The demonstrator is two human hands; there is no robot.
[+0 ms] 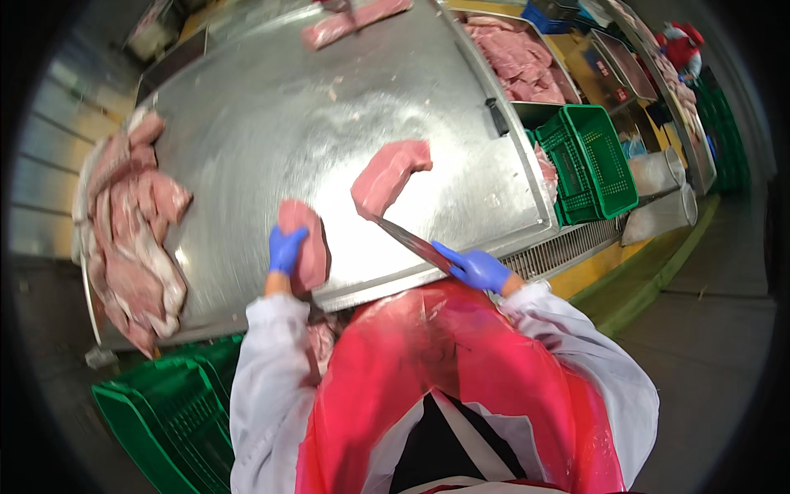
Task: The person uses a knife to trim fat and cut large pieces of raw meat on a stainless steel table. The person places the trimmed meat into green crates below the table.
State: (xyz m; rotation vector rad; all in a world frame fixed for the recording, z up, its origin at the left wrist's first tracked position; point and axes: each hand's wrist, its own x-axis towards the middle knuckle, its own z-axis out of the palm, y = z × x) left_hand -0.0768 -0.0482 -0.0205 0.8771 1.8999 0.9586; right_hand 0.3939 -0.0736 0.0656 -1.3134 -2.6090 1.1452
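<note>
My left hand [287, 249], in a blue glove, is closed around the side of a slab of raw pink meat [311, 257] near the table's front edge. A long knife [411, 242] is gripped in my right hand [479, 269], also blue-gloved. Its blade points away to the left, and the tip meets the near end of a second cut of meat [390, 175], or lies right beside it. That second piece rests on the metal table [247, 123], curved at its far right end. The knife's handle is mostly hidden by my fingers.
Large cuts of fatty meat [136, 239] are heaped along the left table edge. Another piece [355, 23] lies at the far edge by someone's hand. Right of the table stand a tray of meat [514, 62] and a green crate [605, 156]; another green crate [177, 412] is lower left.
</note>
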